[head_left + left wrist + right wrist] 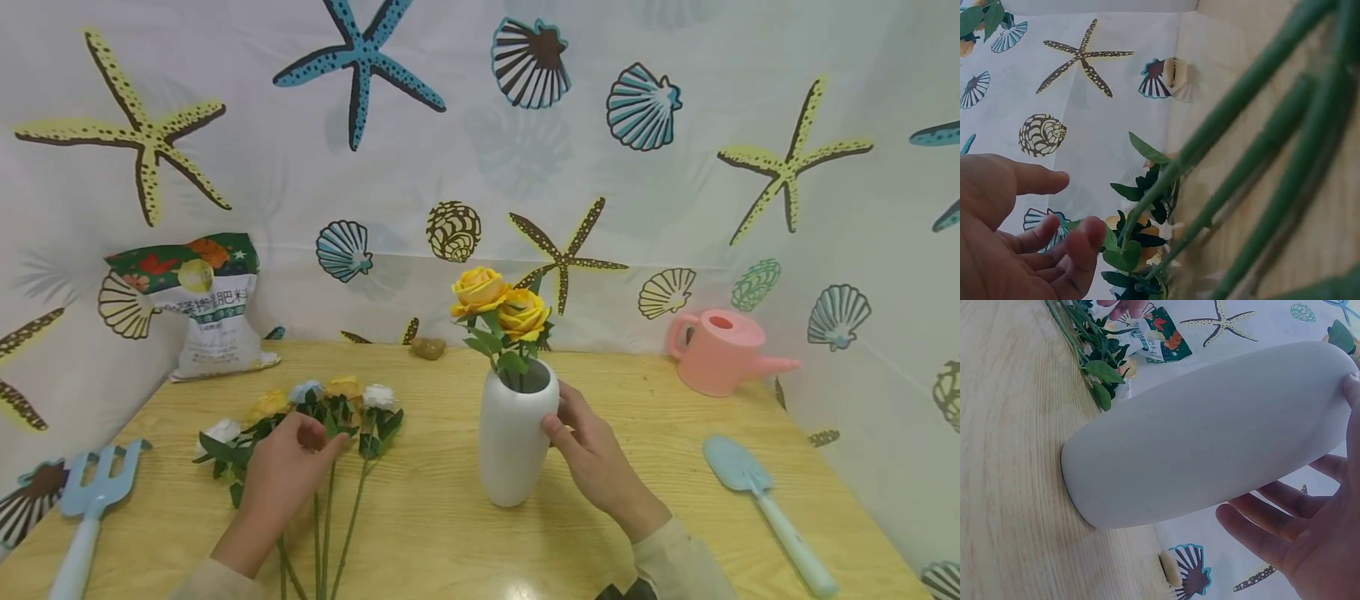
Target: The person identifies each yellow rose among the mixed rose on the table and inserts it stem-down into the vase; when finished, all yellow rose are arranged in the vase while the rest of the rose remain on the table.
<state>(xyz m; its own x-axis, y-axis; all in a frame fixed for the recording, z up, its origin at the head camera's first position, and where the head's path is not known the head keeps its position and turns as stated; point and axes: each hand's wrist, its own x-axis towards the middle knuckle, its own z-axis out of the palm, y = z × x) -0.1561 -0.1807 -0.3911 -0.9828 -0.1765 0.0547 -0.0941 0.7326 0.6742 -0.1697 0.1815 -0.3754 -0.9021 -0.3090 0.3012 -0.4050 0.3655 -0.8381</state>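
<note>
White vase (513, 442) stands on the counter (423, 508), near the middle, with two yellow roses (482, 290) and their green leaves rising from its mouth; the right hand (600, 454) holds it from its right side, thumb pressed to the upper wall, the other fingers (1260, 531) slightly spread along the opposite side; the left hand (288, 462) is over the lying flowers (267, 406), left of the vase, its fingers loosely bent and parted, with a gap between thumb and forefinger; whether they touch the leaves I cannot tell.

Those flowers have yellow, white and pale blue heads pointing away from the person, green stems (348, 533) running towards the near edge; a pale blue hand fork (93, 508) lies left of them; behind stand a printed bag (217, 329) and a small brown stone (428, 348); at right are a pink watering can (720, 354) and a pale blue trowel (780, 523).
</note>
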